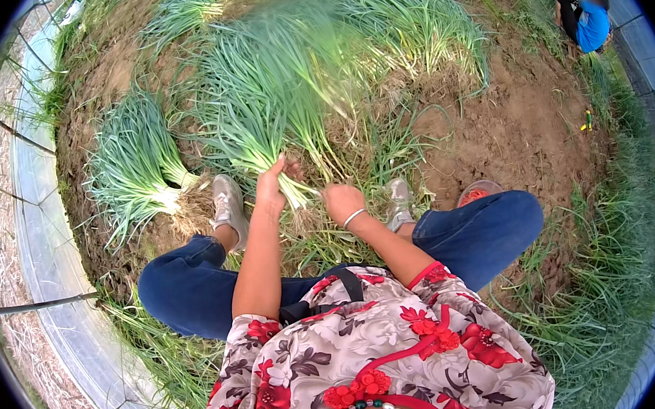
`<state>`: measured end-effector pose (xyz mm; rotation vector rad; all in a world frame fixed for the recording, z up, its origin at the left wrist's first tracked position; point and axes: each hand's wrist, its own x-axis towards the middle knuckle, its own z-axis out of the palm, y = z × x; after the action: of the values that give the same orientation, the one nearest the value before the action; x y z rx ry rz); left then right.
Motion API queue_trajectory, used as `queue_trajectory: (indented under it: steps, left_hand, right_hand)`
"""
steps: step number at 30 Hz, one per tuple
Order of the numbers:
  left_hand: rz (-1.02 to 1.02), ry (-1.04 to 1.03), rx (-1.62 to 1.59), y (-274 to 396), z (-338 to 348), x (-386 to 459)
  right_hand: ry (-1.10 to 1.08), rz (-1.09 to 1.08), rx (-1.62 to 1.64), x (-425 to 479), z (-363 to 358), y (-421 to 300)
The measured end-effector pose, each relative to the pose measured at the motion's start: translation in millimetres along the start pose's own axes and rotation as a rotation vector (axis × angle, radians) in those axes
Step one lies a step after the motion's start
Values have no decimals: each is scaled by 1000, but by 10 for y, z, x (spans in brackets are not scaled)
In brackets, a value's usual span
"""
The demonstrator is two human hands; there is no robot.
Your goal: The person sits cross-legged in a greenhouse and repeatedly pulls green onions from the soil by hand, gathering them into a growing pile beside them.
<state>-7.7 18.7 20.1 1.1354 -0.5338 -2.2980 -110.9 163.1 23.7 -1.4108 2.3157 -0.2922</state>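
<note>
My left hand [271, 187] is closed around a bunch of green onions [249, 129], whose long green leaves fan out ahead over the pile. The white stems and roots of the bunch point back towards me. Close beside those stem ends is my right hand [344, 202], its fingers curled, with a thin pale piece at the fingertips; what it grips is unclear. A large heap of green onions [416, 24] lies on the soil ahead, partly blurred. At the left, bundled green onions [141, 169] rest with their roots near my shoe.
Loose leaves [331, 245] litter the ground between my shoes. A bowl [479, 191] with red pieces sits beyond my right knee. A small yellow-green object [588, 120] lies on soil at the right. A person in blue [591, 25] sits near the plastic wall [654, 66] at the upper right.
</note>
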Motion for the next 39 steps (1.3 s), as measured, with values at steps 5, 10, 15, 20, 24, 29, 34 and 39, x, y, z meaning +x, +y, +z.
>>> queue_trajectory:
  steps: [5, 10, 15, 20, 24, 29, 34, 39]
  left_hand:
    - [197, -256, -394, 901, 214, -467]
    - [123, -321, -283, 855, 88, -287]
    - [-197, 111, -207, 30, -520, 150]
    - [-256, -5, -256, 23, -102, 328]
    - [-241, 48, -261, 35, -159, 268]
    - [-202, 53, 36, -174, 176, 190]
    - [-136, 20, 216, -188, 159, 171]
    - [124, 67, -145, 369, -33, 232]
  right_hand:
    - [-365, 239, -70, 87, 191, 697]
    - [21, 207, 419, 780, 508, 797]
    - [-52, 352, 607, 1270, 526, 462]
    - [327, 431, 1051, 1447, 445, 988]
    - [146, 558, 1389, 1105, 302, 858]
    - [129, 161, 579, 801, 132, 496]
    - [-7, -106, 364, 493, 50, 237]
    - [62, 85, 308, 256, 240, 897]
